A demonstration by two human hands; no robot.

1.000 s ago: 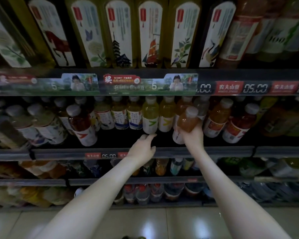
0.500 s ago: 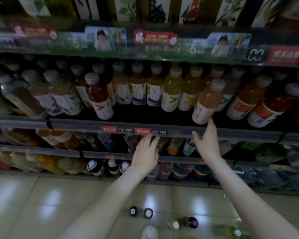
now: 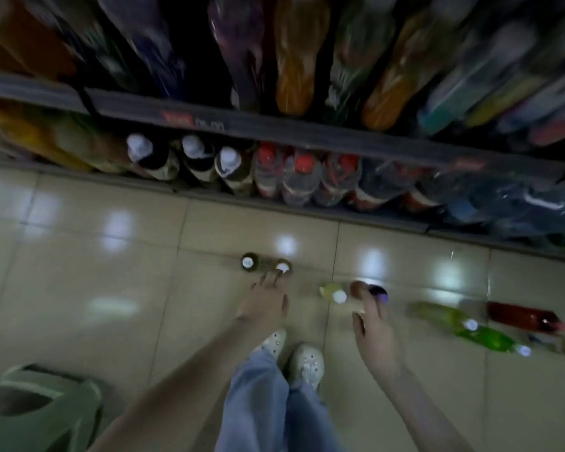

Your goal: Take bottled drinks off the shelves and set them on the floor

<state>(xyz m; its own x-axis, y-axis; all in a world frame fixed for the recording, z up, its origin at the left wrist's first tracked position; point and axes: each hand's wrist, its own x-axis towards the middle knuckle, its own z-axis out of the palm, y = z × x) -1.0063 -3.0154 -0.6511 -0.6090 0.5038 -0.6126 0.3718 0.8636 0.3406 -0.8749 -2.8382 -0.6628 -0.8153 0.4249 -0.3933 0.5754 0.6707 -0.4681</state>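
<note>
Head view, pointed down, heavy motion blur.

- Your left hand (image 3: 265, 305) reached out low over the floor (image 3: 79, 256) with straight fingers and held nothing. Its fingertips were at the cap of the right one of the two white-capped bottles (image 3: 248, 263), which stood side by side on the tile. Blur hid whether they touched.
- Your right hand (image 3: 377, 334) was spread loosely, palm turned in, with nothing gripped as far as the view showed. Its fingertips were just beside the purple-capped bottle (image 3: 372, 291).
- A pale green bottle (image 3: 335, 293) with a white cap stood touching the purple-capped one on its left.
- Further right on the floor were two bright green bottles (image 3: 483, 337) and a red bottle (image 3: 522, 316) close behind them. You could not tell whether they were upright or lying.
- The bottom shelf (image 3: 307, 135) carried a row of red-capped bottles (image 3: 302, 164), with white-capped ones to their left. The upper rows were too smeared to read.
- Your pale shoes (image 3: 307, 360) and blue jeans (image 3: 274, 402) were between the two arms.
- A green basket (image 3: 36, 409) sat at lower left, well apart from the bottles.
</note>
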